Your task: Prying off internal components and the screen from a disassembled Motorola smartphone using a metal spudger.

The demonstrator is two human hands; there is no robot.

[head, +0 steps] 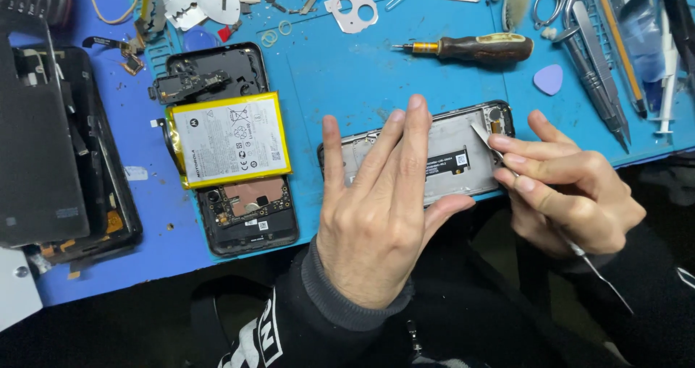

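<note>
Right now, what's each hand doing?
Left hand: open, flat on the phone frame.
Right hand: closed on a thin metal pry tool.

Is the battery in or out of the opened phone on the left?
Out, or at least lifted: the yellow-edged battery lies askew across the opened phone, overhanging its left edge, with circuit boards exposed above and below it.
</note>
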